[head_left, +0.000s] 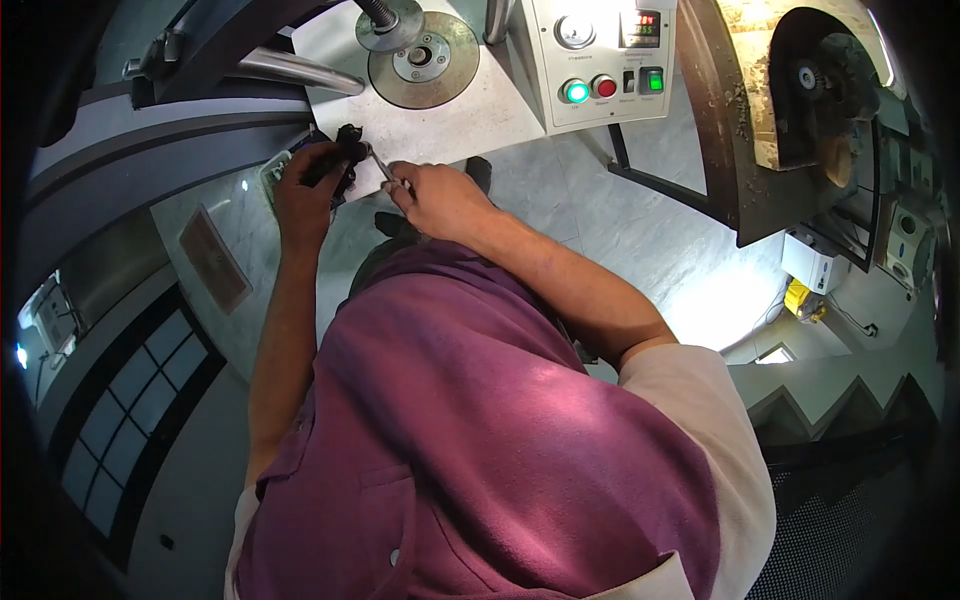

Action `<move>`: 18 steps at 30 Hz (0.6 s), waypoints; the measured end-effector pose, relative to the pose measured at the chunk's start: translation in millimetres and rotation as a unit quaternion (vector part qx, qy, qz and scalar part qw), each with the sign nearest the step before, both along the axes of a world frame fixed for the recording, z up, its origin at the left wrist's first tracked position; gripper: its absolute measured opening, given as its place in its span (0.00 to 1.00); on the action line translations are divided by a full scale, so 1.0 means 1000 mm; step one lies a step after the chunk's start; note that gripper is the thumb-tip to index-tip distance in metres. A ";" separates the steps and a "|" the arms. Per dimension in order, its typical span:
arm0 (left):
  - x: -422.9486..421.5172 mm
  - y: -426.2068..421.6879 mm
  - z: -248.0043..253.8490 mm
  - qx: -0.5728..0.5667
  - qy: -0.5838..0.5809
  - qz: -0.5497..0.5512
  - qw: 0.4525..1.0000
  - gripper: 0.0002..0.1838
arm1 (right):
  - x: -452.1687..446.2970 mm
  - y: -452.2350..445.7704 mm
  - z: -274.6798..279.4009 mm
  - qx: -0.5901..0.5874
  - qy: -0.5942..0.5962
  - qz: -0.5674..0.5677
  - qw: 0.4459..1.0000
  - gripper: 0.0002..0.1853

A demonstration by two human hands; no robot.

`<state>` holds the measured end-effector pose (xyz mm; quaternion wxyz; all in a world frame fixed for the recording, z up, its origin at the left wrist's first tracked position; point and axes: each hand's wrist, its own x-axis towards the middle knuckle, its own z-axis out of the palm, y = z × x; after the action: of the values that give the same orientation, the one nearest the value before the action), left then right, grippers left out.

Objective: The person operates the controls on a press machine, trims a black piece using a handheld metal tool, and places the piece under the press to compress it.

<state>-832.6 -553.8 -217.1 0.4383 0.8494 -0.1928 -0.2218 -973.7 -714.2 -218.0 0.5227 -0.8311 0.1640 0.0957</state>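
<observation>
My left hand (306,190) is closed around a small, dark, irregular piece (350,150), whose kind I cannot make out. Held in the pinched fingers of my right hand (436,198) is a slim metal tool (379,164). The tip of this tool meets or lies very close to the dark piece. Both hands are at the front edge of a pale machine base (480,120). Behind them, a round metal disc (424,62) is set in that base under a threaded screw.
A control box (600,60) with a gauge, red digits and lit buttons stands right of the disc. Farther right is a brown machine (725,150) with an arched opening. Grey metal beams (170,140) run along the left. A brown mat (215,258) lies on the floor.
</observation>
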 end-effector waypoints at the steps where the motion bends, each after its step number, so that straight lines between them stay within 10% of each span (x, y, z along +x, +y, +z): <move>1: -0.001 -0.001 0.002 0.000 0.001 -0.001 1.000 0.15 | 0.000 -0.002 0.003 0.011 0.008 -0.001 1.000 0.15; 18: 0.003 -0.007 0.011 0.019 0.000 -0.024 1.000 0.16 | -0.002 -0.007 0.002 -0.017 0.012 0.003 1.000 0.15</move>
<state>-829.6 -560.9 -206.2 0.4162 0.8528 -0.2092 -0.2360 -975.8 -721.5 -215.7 0.5062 -0.8392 0.1692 0.1042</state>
